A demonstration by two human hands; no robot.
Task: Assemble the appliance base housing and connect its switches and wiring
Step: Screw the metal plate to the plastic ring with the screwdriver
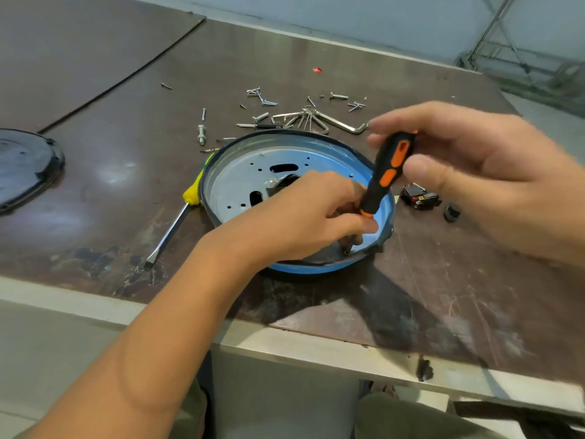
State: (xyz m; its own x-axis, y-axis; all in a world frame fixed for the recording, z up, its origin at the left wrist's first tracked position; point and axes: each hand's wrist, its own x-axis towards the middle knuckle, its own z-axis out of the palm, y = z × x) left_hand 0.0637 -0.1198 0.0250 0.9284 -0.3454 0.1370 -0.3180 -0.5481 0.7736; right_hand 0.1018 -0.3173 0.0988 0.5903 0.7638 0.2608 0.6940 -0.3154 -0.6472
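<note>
Scuffed brown tabletop [443, 296] lies beneath. Curled fingers of the left hand [304, 217] pinch the lower shaft of a black-and-orange screwdriver [391, 169], its tip at the near inner edge of the round blue-rimmed metal base housing [240, 182]. Thumb and fingertips of the right hand [493, 172] pinch its handle. A black switch block [419, 196] sits just right of the housing, with loose silver screws [262, 101] beyond.

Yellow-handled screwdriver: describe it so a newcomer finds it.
Find the round blue-rimmed housing on the brown table. Beside its left rim lies a flat-blade screwdriver, blade toward the near edge. Only it has a yellow handle; the right hand holds an orange-and-black screwdriver.
</note>
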